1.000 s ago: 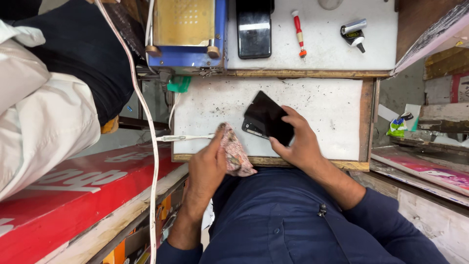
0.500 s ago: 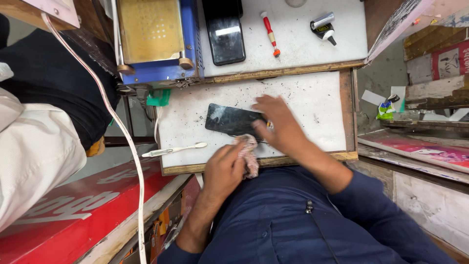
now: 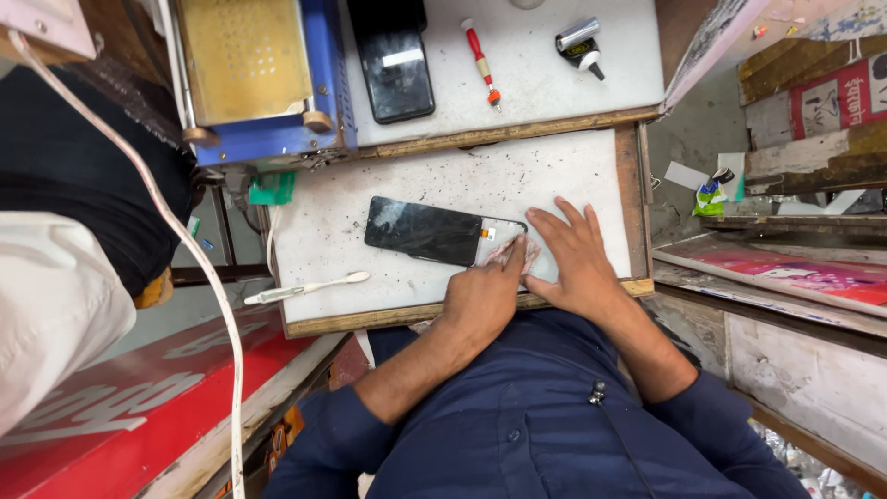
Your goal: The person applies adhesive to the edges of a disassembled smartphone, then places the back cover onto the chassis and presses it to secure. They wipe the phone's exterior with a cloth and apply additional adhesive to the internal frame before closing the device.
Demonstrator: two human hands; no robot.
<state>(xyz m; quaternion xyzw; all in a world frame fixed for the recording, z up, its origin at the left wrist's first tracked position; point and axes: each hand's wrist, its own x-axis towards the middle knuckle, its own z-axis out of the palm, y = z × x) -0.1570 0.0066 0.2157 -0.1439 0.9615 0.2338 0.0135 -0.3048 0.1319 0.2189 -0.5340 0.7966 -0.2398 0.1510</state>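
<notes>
A black phone screen (image 3: 427,231) lies flat on the speckled white work board (image 3: 554,171). My left hand (image 3: 479,298) is closed around a crumpled pinkish cloth (image 3: 517,256) and presses it against the screen's right end. My right hand (image 3: 577,259) rests flat on the board just right of that end, fingers spread and holding nothing.
A white brush-like tool (image 3: 305,288) lies near the board's front left. Behind it are a blue machine with a yellow plate (image 3: 249,65), a second black phone (image 3: 397,60), a red screwdriver (image 3: 480,57) and a small glue tube (image 3: 582,44). A white cable (image 3: 189,259) and another person's white sleeve (image 3: 46,305) are at the left.
The phone screen, held up in my right hand a second ago, now lies flat on the board. My right hand has let go, and my left hand has brought the cloth to its end.
</notes>
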